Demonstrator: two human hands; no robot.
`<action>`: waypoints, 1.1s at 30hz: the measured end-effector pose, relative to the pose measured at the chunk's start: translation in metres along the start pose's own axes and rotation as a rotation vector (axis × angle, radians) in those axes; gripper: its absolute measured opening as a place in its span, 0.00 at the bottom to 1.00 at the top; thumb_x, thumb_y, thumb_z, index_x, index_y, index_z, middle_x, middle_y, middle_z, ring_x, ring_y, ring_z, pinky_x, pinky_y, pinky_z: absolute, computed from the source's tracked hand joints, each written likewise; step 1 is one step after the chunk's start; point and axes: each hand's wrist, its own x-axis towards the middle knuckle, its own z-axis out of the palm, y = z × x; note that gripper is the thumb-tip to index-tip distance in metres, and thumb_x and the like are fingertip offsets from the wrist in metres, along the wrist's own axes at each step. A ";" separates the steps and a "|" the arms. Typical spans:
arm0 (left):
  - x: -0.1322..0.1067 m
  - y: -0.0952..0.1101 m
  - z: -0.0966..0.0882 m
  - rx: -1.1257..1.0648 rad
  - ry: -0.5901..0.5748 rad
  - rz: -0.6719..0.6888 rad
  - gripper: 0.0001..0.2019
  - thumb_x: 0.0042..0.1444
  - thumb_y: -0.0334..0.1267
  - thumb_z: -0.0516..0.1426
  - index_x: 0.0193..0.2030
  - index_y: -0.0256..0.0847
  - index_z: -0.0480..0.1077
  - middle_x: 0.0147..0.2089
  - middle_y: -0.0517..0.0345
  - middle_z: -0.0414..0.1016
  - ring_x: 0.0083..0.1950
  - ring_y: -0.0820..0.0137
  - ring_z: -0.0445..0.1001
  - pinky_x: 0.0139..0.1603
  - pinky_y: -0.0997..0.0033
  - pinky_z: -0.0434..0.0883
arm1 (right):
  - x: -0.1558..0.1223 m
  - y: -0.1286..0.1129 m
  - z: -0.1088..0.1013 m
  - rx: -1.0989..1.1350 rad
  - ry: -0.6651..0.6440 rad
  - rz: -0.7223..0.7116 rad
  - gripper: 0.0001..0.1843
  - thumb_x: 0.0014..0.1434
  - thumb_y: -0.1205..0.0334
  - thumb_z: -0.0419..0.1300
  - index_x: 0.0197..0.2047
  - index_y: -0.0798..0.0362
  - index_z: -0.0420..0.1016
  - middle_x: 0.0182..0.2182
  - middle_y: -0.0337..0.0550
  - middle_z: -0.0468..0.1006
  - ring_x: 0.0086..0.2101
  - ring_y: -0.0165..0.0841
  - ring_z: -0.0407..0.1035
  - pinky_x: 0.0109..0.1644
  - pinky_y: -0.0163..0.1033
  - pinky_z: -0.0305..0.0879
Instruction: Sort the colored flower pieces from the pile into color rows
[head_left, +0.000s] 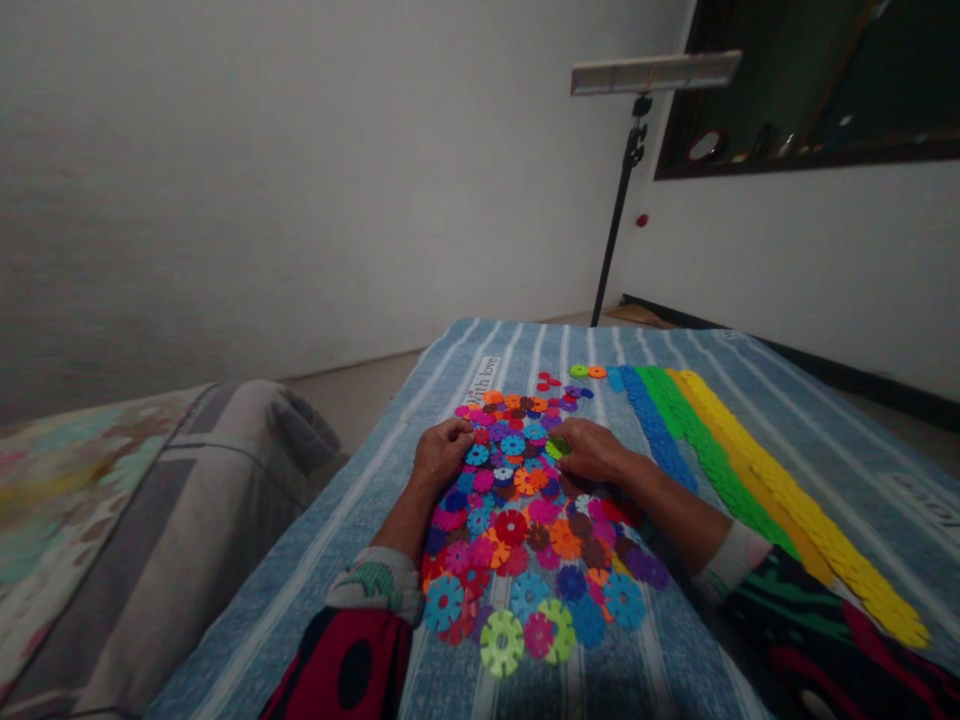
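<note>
A heap of colourful notched plastic discs, the flower-shaped interlocking kind, is spread in front of me on a striped cloth. At its left edge my left hand is closed, thumb and fingers pressed together; anything inside them is hidden. My right hand reaches over the heap's right side and pinches a yellow-green notched disc. Two more yellow-green discs, one of them here, lie at the near end of the heap.
Right of the heap run overlapping rows of blue, green, orange and yellow discs. Beyond the heap lie a green disc and an orange disc. A lamp stand rises behind the blue cloth.
</note>
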 end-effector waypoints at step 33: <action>-0.011 0.006 -0.006 -0.010 -0.004 -0.108 0.11 0.44 0.47 0.59 0.28 0.40 0.74 0.27 0.60 0.75 0.31 0.67 0.72 0.34 0.71 0.68 | 0.115 0.103 -0.049 -0.093 0.086 0.219 0.20 0.51 0.69 0.61 0.48 0.54 0.81 0.43 0.52 0.81 0.45 0.42 0.73 0.42 0.37 0.64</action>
